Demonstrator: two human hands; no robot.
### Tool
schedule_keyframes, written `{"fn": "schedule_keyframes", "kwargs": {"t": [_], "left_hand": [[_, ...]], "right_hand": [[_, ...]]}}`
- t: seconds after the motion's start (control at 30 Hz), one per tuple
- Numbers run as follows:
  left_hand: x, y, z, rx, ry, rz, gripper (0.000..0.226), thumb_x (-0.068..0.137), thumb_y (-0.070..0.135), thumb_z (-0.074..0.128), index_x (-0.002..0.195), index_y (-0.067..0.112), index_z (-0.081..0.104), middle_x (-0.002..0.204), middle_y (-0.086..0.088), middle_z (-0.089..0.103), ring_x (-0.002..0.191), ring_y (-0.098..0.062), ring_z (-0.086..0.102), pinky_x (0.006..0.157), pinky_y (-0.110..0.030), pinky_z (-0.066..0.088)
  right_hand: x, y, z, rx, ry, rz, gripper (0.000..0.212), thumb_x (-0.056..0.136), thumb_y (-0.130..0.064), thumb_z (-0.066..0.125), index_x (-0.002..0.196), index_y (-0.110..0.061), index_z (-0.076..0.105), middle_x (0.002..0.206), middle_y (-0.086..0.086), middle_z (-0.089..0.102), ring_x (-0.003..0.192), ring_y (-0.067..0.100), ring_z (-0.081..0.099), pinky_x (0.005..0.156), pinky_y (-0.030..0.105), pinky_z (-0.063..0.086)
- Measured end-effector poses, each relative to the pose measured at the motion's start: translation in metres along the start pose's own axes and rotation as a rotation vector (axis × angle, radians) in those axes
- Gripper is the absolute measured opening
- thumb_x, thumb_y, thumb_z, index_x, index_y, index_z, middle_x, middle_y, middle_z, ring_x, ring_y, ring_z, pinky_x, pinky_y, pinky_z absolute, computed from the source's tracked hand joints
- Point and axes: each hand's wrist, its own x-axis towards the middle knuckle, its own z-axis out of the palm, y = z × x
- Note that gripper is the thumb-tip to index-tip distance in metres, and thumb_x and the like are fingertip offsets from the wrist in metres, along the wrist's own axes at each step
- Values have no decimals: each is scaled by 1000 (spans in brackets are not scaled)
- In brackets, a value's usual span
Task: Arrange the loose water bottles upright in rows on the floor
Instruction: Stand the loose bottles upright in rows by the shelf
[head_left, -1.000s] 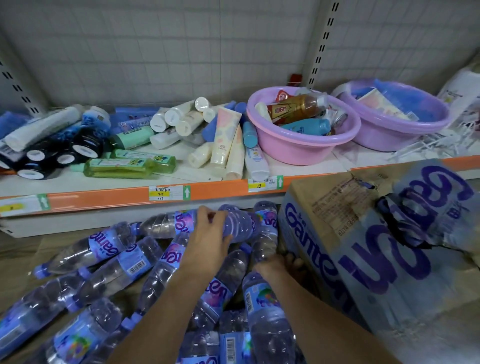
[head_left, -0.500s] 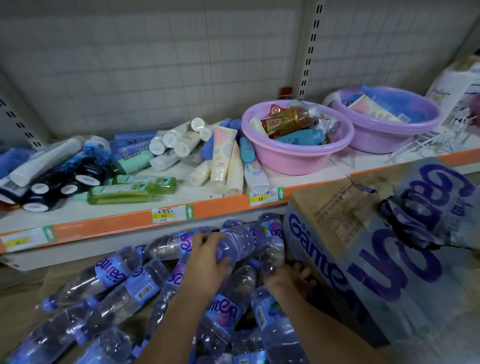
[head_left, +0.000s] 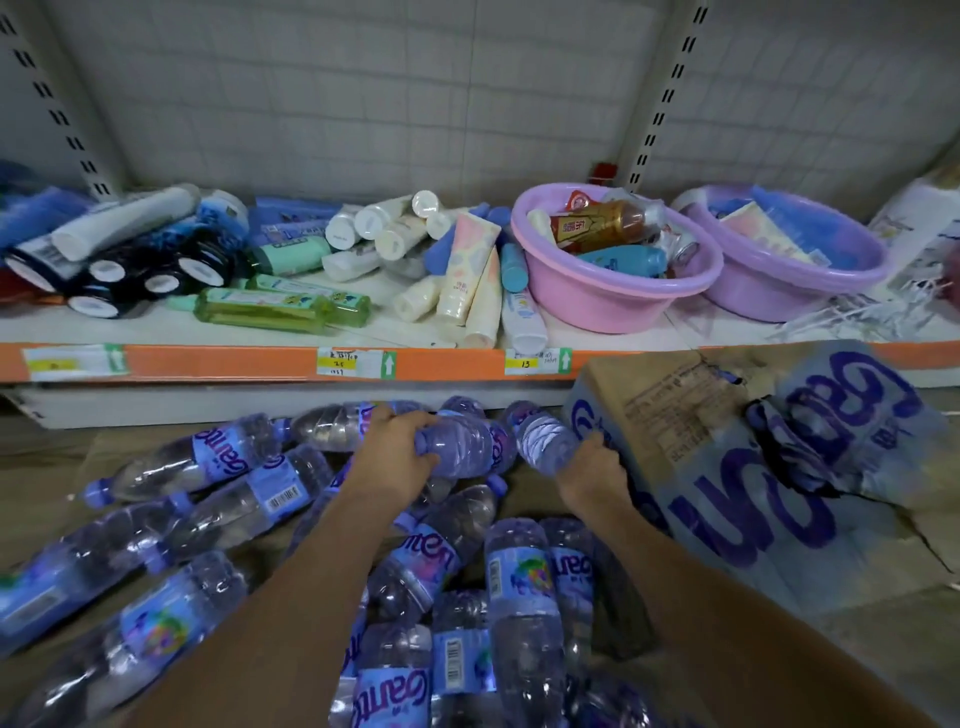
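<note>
Head: both hands' fingers grip bottles.

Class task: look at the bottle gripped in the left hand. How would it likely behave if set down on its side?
The bottle in the left hand is round, so it would probably roll. It looks full, so probably heavy for its size. Its thin ribbed plastic may flex slightly when squeezed.

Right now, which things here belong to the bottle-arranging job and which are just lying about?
Job: left hand gripping a bottle; right hand gripping another bottle; loose bottles on the floor.

Lying about: carton, shelf, tubes, pink basin, purple basin.
</note>
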Motion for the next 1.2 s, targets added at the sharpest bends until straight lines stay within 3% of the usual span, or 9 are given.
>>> {"fn": "schedule_keyframes", "kwargs": {"t": [0.13,0.27,0.4,0.5,0.73,0.8,0.9,1.03,1.2], "left_hand": [[-2,9,5,134,-98,86,47,86,9,57,131,20,50,131,-14,34,120,-32,46,107,-34,34],[-2,20,17,269,-145,109,43,87,6,51,129,16,51,133,-16,28,118,-40,48,103,-46,40],[2,29,20,358,-155,122,40,87,6,53,126,13,53,130,-17,30,111,-41,51,99,-47,44],[7,27,18,348,-147,138,39,85,5,55,123,16,56,127,-16,32,111,-40,51,99,-46,44],[26,36,12,141,-59,271,38,82,-5,49,110,16,64,105,-7,37,105,-32,51,91,-33,43],[32,35,14,115,-69,305,38,82,-7,49,110,14,64,109,-12,43,106,-32,50,91,-33,42],[39,30,19,51,-75,290,38,85,-2,53,119,13,60,119,-15,47,111,-29,49,92,-25,35],[44,34,24,-195,-10,177,46,84,2,60,128,15,52,125,-14,49,111,-28,54,89,-22,37],[37,1,42,-185,-85,55,46,84,1,58,129,9,51,130,-15,53,116,-29,54,91,-21,39]], "right_hand": [[-1,-4,-20,-246,46,-279,42,92,-5,45,132,-4,32,124,22,55,112,38,56,83,37,46],[1,-8,-33,-439,-47,-471,37,92,-6,47,128,-7,37,117,22,58,105,37,59,73,36,46],[4,-5,-46,-508,-102,-550,35,90,-5,48,123,-12,39,106,22,55,96,37,57,65,33,36],[12,-4,-52,-458,-97,-604,21,84,-3,51,97,-17,44,89,14,49,79,27,51,58,31,35],[40,-25,-76,-440,-64,-764,32,73,3,57,100,-13,62,98,7,64,88,22,53,70,32,40],[47,-26,-72,-436,-60,-802,31,72,6,51,97,-10,61,99,10,63,90,29,56,76,39,44],[52,-22,-58,-423,-26,-800,18,69,-10,44,84,-15,52,98,10,59,85,30,54,82,43,42],[54,-24,-47,-159,9,-742,27,85,-14,60,111,-7,60,114,11,59,105,24,53,77,14,24],[57,-24,-38,-111,36,-752,27,87,-3,54,114,0,57,117,15,57,110,27,51,75,10,19]]}}
